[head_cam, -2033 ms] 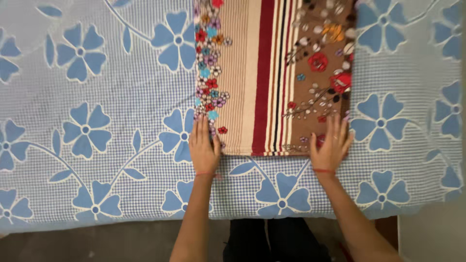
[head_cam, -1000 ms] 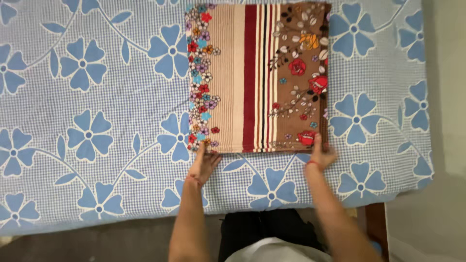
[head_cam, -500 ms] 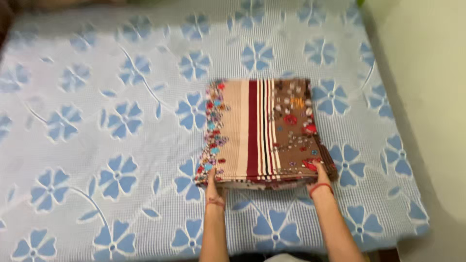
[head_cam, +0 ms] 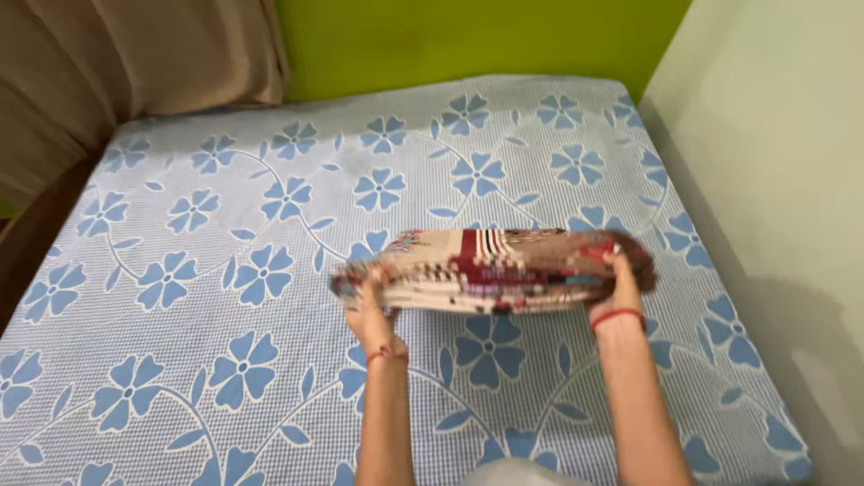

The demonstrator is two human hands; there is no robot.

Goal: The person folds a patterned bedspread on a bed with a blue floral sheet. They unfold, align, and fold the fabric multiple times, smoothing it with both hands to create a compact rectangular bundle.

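Bedroom corner, seen from above the foot of a bed (head_cam: 180, 360).

- Bed: covered by a sheet of fine blue-and-white check with large blue flowers and trailing leaves; it fills most of the view.
- Left hand (head_cam: 369, 310): nearest item on the left; red thread at the wrist; fingers closed around the left end of the folded cloth, thumb side up.
- Right hand (head_cam: 619, 286): red thread band at the wrist; fingers clamped on the right end of the same cloth.
- Folded cloth (head_cam: 490, 270): thick flat bundle, cream, dark red and brown with stripes and small flowers; held between both hands, roughly level, seemingly raised just above the middle of the bed; somewhat blurred, so its exact edges cannot be made out.
- Pale wall (head_cam: 774, 162): runs along the right side of the bed, just beside the mattress edge.
- Dark wooden edge (head_cam: 36, 234): along the left side of the bed.
- Beige curtain (head_cam: 135, 63): hangs at the far left corner, behind the head of the bed.
- Green wall (head_cam: 477, 36): bright lime, across the far end, touching the pale wall at the corner.
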